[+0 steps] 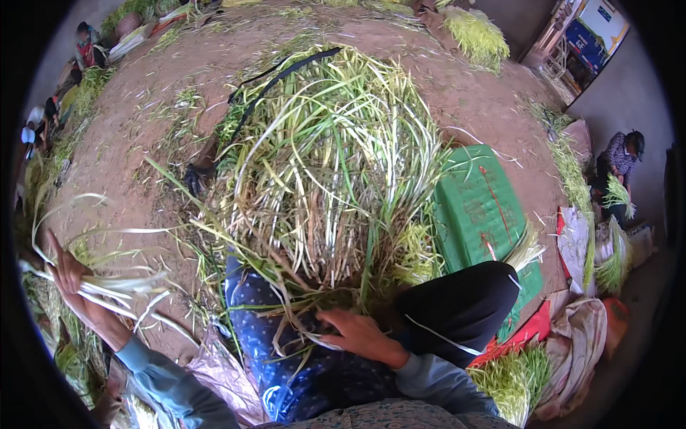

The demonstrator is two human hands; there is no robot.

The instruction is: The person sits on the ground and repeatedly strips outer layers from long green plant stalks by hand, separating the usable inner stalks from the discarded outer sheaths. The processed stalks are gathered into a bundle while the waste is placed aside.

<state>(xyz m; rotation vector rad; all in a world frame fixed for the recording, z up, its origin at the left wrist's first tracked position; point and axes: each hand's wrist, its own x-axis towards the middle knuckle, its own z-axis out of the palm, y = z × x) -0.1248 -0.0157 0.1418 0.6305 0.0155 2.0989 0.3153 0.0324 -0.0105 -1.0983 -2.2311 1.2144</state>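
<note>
A large heap of long green and white leafy stalks (pixel 343 161) lies before me, its pale stem ends towards my lap. My left hand (pixel 71 276), stretched out to the far left, grips a small bunch of white stalks (pixel 123 284), slightly blurred. Over the blue polka-dot apron (pixel 316 359) on my lap is my right hand (pixel 364 335), its thumb and forefinger at some pale and withered leaves; whether it grips them I cannot tell. A black strap (pixel 289 69) curves over the heap's upper left side.
A green wrapped block (pixel 477 209) with red string stands right of the heap. Yellow-green bundles (pixel 514 381) lie at lower right by a pale cloth sack (pixel 571 354). A person (pixel 619 161) sits at far right holding a bunch; others sit at upper left. Scraps litter the earthen floor (pixel 134 150).
</note>
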